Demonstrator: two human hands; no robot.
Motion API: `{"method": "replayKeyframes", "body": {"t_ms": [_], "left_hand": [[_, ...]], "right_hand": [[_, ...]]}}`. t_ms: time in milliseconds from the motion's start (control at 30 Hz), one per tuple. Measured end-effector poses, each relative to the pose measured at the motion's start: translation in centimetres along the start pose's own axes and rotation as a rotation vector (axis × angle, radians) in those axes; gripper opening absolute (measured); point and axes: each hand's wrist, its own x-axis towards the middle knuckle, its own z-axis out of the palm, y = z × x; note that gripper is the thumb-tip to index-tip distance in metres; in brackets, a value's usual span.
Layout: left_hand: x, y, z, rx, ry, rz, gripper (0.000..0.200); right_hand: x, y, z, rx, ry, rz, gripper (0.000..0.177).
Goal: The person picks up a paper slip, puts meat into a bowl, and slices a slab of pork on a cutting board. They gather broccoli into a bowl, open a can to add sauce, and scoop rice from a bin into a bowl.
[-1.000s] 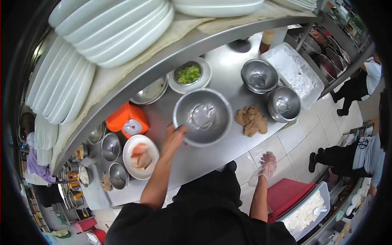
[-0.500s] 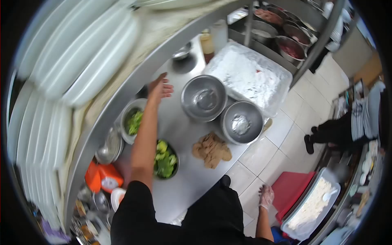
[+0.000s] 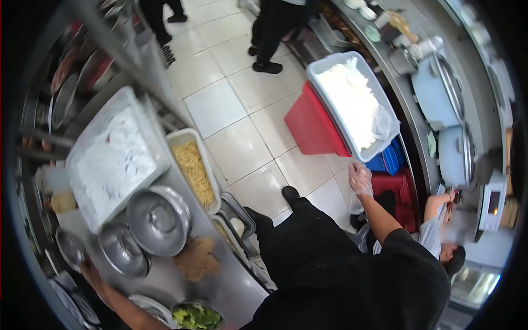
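Observation:
My left hand is at the left side of the steel counter, closed on the near rim of a small metal bowl; its fingers are partly hidden. Two larger metal bowls, one and another, stand beside it. A brown lump of meat or paste lies on the bare steel. My right hand, in a clear plastic glove, hangs over the floor with fingers loosely apart and holds nothing. Just beyond it is a grey tub of white food on a red bin.
A white-dusted tray and a container of noodles line the counter. A bowl of green vegetables sits near my body. Large pots stand on the right. One person crouches at right; others' legs show on the tiled floor.
My view has swung right, toward the aisle. My left hand has gone from open above the counter to the small metal bowl. My gloved right hand still hangs at my side.

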Motion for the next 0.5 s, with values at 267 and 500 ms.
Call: {"method": "replayKeyframes", "body": {"t_ms": [267, 500], "left_hand": [[-15.9, 4.8, -11.5, -0.284, 0.346, 0.465, 0.044], [-29.3, 22.6, -11.4, -0.864, -0.096, -0.073, 0.041]], "right_hand": [[14.9, 8.6, 1.7, 0.172, 0.275, 0.025, 0.051], [25.5, 6.9, 2.7, -0.432, -0.574, -0.143, 0.11]]}}
